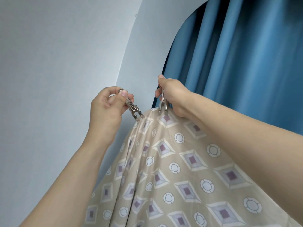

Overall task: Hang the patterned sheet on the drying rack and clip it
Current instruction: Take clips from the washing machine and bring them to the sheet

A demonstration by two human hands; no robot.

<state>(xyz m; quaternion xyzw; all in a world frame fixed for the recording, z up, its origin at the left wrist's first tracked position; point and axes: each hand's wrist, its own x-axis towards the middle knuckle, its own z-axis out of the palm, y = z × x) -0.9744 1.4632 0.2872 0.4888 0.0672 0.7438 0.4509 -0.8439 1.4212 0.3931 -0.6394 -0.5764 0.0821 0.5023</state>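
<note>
Each hand pinches a metal clip, the left hand (106, 105) its clip (134, 112) and the right hand (172, 94) its clip (163, 106), on the patterned sheet (180, 169), which could slide down if a clip grabs too little cloth

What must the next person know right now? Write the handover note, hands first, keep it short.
Left hand: pinches a metal clip by its handles, its jaws at the sheet's top edge; whether they already bite the cloth cannot be told.
Right hand: holds a second metal clip, which stands upright on the top fold.
Patterned sheet: draped from that top fold, hanging down towards the camera. The rack bar itself is hidden under the cloth.
Done: sheet is hung.
Left: seat both clips firmly, then release each grip and check that the sheet holds.
</note>
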